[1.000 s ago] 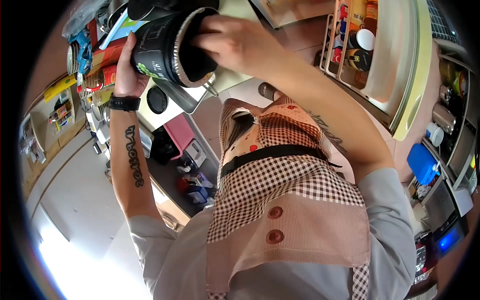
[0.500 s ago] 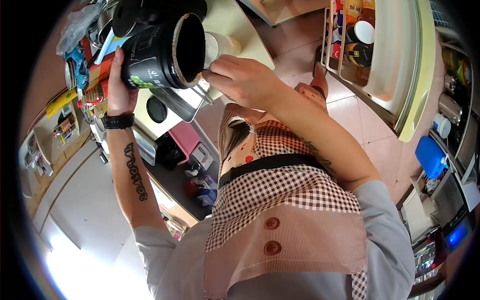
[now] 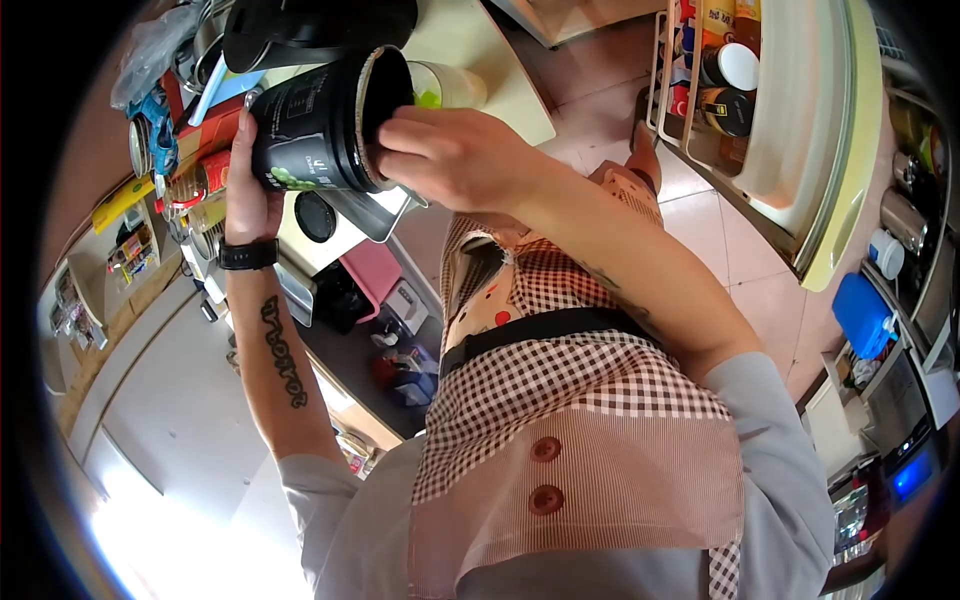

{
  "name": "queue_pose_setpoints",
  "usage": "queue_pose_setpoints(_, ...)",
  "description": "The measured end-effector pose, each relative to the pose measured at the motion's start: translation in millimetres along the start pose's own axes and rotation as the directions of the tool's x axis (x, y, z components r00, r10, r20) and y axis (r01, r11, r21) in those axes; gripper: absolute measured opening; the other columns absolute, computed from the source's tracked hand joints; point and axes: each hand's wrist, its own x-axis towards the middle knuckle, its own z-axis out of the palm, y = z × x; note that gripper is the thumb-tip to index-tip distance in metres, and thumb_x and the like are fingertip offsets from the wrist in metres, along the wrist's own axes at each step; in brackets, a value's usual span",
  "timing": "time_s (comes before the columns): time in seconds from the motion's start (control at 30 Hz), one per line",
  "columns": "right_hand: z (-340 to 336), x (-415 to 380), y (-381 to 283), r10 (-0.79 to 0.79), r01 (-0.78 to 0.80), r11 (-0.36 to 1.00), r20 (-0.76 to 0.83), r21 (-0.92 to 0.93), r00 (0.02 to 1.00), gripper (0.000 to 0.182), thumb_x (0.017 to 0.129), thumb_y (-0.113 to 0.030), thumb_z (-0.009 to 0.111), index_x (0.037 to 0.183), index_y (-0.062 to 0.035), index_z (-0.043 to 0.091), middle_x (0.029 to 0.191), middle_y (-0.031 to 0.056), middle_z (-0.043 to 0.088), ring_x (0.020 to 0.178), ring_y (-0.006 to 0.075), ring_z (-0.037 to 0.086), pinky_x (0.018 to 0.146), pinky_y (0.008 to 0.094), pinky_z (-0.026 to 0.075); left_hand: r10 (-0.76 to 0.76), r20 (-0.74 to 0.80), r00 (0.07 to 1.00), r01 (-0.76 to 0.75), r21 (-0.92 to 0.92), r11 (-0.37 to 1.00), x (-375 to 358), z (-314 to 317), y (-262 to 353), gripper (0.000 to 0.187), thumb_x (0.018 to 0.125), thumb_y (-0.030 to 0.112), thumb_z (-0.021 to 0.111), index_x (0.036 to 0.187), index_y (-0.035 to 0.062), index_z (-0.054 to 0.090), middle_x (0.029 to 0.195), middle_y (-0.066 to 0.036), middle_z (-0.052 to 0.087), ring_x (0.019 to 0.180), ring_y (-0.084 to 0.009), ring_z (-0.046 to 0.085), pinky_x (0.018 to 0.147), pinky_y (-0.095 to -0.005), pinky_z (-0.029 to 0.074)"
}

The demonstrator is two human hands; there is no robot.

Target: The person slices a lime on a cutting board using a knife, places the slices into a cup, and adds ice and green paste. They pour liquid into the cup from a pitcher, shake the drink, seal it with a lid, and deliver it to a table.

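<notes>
My left hand (image 3: pixel 247 185) is wrapped round a black plastic tub (image 3: pixel 308 125) with pale print and a green fruit picture. The tub is tipped on its side, its open mouth facing right. At that mouth is my right hand (image 3: pixel 440 158), its fingers bent together and the fingertips hidden by the rim, so what they hold cannot be seen. Behind the right hand a clear cup (image 3: pixel 455 88) stands on the pale table, with something bright green showing in it. Below the tub lie a round black lid (image 3: pixel 315 216) and a metal tray (image 3: pixel 372 222).
A large black object (image 3: pixel 315 28) stands at the back of the table (image 3: pixel 500 70). To the right, an open fridge door (image 3: pixel 790 130) holds several jars and bottles. Left of the tub are a plastic bag (image 3: pixel 155 55) and crowded jars. A pink container (image 3: pixel 370 270) sits below the table.
My right hand has moved left, from beside the tub's rim into its mouth. The tub has shifted slightly right and down with my left hand. Green now shows in the cup.
</notes>
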Motion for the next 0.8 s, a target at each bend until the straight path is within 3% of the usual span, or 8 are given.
queue_pose_setpoints(0.23,-39.9,-39.4,12.2,0.010,-0.004,0.977,0.026,-0.214,1.000,0.011,0.088,-0.009,0.063,0.094,-0.0028,0.069,0.091,0.0044,0.059,0.088,0.0223,0.064,0.068,0.0344,0.057,0.014,-0.017,1.000,-0.015,-0.032,0.999,-0.7,-2.1,3.0,0.057,0.104,0.048,0.054,0.137,0.0022,0.057,0.127,-0.010,0.069,0.112,-0.0199,0.067,0.100,-0.0335,0.052)
queue_pose_setpoints(0.33,-53.0,-46.8,7.9,0.001,-0.015,0.976,-0.065,-0.215,0.998,0.018,0.081,-0.008,0.069,0.098,-0.0002,0.070,0.090,0.0029,0.059,0.090,0.0199,0.064,0.068,0.0320,0.057,0.010,-0.058,0.998,-0.010,0.005,1.000,1.0,-4.9,3.2,0.058,0.104,0.049,0.054,0.137,0.0016,0.057,0.126,-0.011,0.069,0.112,-0.0203,0.067,0.101,-0.0336,0.051)
queue_pose_setpoints(0.43,-39.4,-17.8,2.7,-0.045,0.019,0.988,-0.173,-0.151,0.984,0.022,0.077,-0.007,0.072,0.098,-0.0032,0.070,0.091,0.0023,0.060,0.089,0.0199,0.066,0.067,0.0338,0.057,0.005,0.024,1.000,-0.005,0.003,1.000,2.0,-5.1,4.4,0.059,0.103,0.050,0.054,0.138,0.0024,0.057,0.127,-0.010,0.069,0.112,-0.0203,0.068,0.098,-0.0338,0.053)
queue_pose_setpoints(0.53,-2.4,9.9,25.9,-0.025,0.009,0.992,-0.121,-0.129,0.992,0.018,0.079,-0.010,0.071,0.097,-0.0099,0.071,0.099,0.0024,0.062,0.090,0.0225,0.066,0.070,0.0358,0.059,-0.017,0.029,0.999,0.016,0.014,1.000,5.2,-8.0,3.4,0.058,0.103,0.050,0.055,0.137,0.0028,0.058,0.127,-0.010,0.069,0.111,-0.0202,0.069,0.098,-0.0337,0.053)
queue_pose_setpoints(0.63,-2.0,8.1,34.9,0.007,-0.026,0.980,-0.099,-0.197,0.995,0.019,0.078,-0.010,0.071,0.097,-0.0104,0.070,0.096,0.0012,0.060,0.090,0.0220,0.066,0.072,0.0345,0.059,-0.012,-0.027,1.000,0.013,0.024,1.000,3.7,-6.0,6.9,0.059,0.103,0.051,0.054,0.137,0.0028,0.058,0.126,-0.010,0.069,0.111,-0.0205,0.068,0.100,-0.0346,0.052)
queue_pose_setpoints(0.8,-45.0,-21.3,33.3,-0.009,-0.004,0.981,-0.067,-0.192,0.998,0.013,0.083,-0.012,0.068,0.096,-0.0098,0.069,0.094,0.0012,0.059,0.091,0.0203,0.066,0.071,0.0355,0.056,-0.066,-0.010,0.998,0.067,0.038,0.997,5.3,-17.0,8.4,0.059,0.103,0.051,0.054,0.136,0.0030,0.059,0.125,-0.009,0.070,0.112,-0.0213,0.068,0.101,-0.0355,0.052)
